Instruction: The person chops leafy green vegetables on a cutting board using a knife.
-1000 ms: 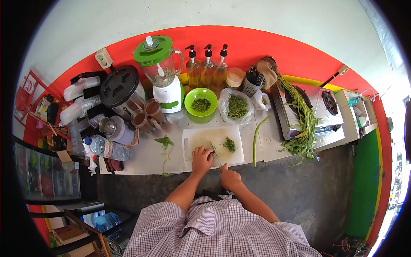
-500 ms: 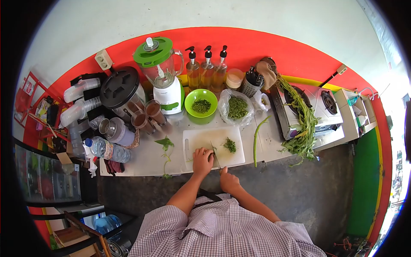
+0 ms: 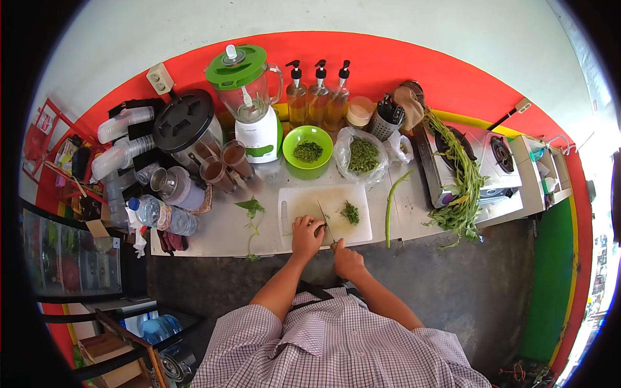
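On a white cutting board point(image 3: 297, 200) my left hand point(image 3: 306, 235) is closed with its fingertips curled down, pressing a small bit of green stem that is mostly hidden. My right hand point(image 3: 348, 260) grips the handle of a knife point(image 3: 325, 216) at the board's front edge. The blade points up and to the left, just beside my left fingertips. A small heap of chopped greens point(image 3: 350, 213) lies to the right of the blade. Behind the board stand a green bowl point(image 3: 289, 143) with chopped greens in it and a clear plastic bag point(image 3: 343, 151) of chopped greens.
A long green stalk point(image 3: 390, 208) lies right of the board, and a leafy sprig point(image 3: 253, 220) left of it. Leafy stalks point(image 3: 462, 174) drape over the gas stove point(image 3: 427, 152). A blender point(image 3: 255, 129), pump bottles point(image 3: 317, 97) and a water bottle point(image 3: 162, 215) stand around the counter.
The camera view has shifted, so the counter sits slightly higher. The knife blade now shows more fully beside my left fingers. Both hands keep nearly the same places at the board.
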{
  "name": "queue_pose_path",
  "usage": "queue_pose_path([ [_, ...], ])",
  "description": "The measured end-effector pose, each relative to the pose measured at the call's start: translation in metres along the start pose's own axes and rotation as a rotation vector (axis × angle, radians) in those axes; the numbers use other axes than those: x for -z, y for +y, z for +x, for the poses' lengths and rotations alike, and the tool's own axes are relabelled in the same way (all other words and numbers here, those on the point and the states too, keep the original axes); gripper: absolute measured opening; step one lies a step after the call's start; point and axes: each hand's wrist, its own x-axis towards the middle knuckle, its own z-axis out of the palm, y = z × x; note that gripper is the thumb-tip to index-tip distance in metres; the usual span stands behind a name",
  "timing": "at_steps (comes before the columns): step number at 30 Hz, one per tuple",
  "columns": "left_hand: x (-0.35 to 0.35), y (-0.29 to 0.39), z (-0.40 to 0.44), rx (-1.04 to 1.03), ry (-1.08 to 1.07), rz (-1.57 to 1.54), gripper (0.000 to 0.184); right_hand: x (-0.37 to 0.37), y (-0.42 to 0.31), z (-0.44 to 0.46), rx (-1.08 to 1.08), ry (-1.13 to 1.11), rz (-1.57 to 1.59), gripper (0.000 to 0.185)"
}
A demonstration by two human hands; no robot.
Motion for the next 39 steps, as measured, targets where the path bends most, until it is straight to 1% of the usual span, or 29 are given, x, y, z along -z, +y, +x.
queue_pose_path([
  [3, -0.001, -0.001, 0.002, 0.007, 0.014, -0.006, 0.016, 0.004, 0.000, -0.008, 0.002, -0.006, 0.008, 0.071],
  [8, 0.001, 0.003, 0.003, 0.047, 0.021, -0.029, 0.015, -0.018, -0.001, -0.012, -0.026, -0.002, 0.016, 0.071],
  [13, 0.002, 0.001, 0.002, 0.023, 0.011, -0.027, 0.014, 0.010, -0.005, -0.015, 0.000, -0.015, 0.013, 0.069],
  [16, 0.004, 0.001, 0.001, -0.015, 0.018, -0.023, 0.014, -0.005, -0.005, -0.019, -0.008, -0.013, 0.000, 0.069],
  [18, 0.003, 0.001, 0.000, -0.025, 0.030, -0.023, 0.013, -0.019, -0.007, -0.016, -0.022, 0.030, 0.031, 0.069],
  [21, 0.000, -0.005, -0.003, -0.051, 0.051, -0.004, 0.013, -0.011, -0.003, -0.009, 0.031, 0.053, -0.004, 0.070],
  [24, 0.000, -0.006, -0.001, -0.054, 0.048, -0.024, 0.014, 0.001, -0.004, -0.010, 0.032, 0.051, -0.012, 0.070],
  [29, 0.002, -0.002, 0.000, -0.013, 0.030, -0.032, 0.016, -0.017, -0.005, -0.011, -0.012, 0.027, 0.010, 0.070],
  [35, 0.000, -0.005, 0.000, -0.017, 0.014, -0.032, 0.017, 0.006, -0.010, -0.015, 0.009, 0.007, 0.013, 0.070],
  [39, 0.002, -0.002, 0.000, -0.009, 0.012, -0.030, 0.017, -0.016, -0.010, -0.016, -0.041, 0.005, 0.053, 0.071],
])
